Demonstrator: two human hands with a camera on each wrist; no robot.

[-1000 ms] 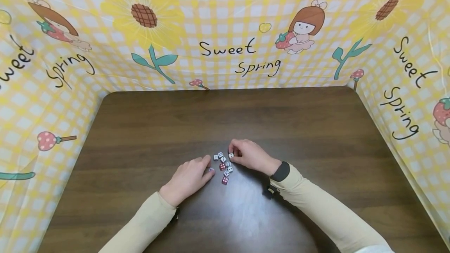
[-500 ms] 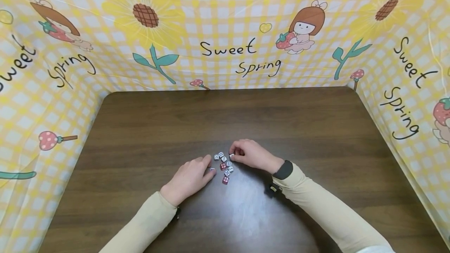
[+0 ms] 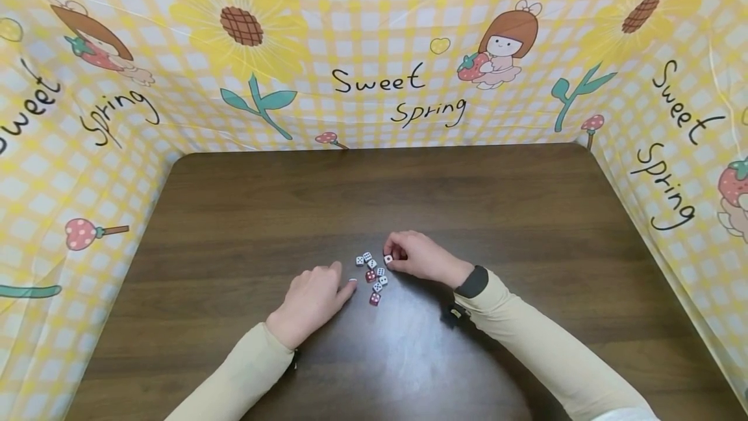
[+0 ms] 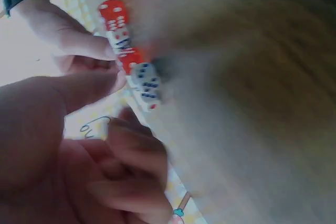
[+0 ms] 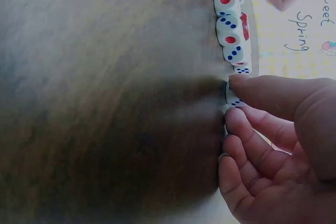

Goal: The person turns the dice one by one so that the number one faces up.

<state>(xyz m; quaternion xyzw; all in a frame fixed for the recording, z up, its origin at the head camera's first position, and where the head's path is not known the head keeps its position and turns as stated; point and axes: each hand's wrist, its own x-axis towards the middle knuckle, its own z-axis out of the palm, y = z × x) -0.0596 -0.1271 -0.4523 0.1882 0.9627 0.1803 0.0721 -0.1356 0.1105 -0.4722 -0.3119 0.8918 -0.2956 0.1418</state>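
My right hand [image 3: 423, 258] pinches a white die [image 3: 388, 259] between thumb and index finger at the right of a loose cluster. In the right wrist view that die [image 5: 231, 95] shows between the fingertips, low at the table. My left hand [image 3: 312, 297] is left of the cluster, its thumb and index finger spread apart. A small white edge [image 3: 352, 280], seemingly a die, shows at the left thumb tip, mostly hidden. The cluster holds several white dice [image 3: 377, 287], a red die [image 3: 371, 275] in its middle and another red die [image 3: 375, 299] at its near end.
The dice lie on a dark brown wooden table [image 3: 263, 206]. A yellow checked cloth [image 3: 374, 25] with printed flowers and lettering stands around its back and sides.
My left index finger has drawn back leftward, away from the thumb and the white piece there. My right hand has shifted very slightly right, the pinched die turning between its fingers.
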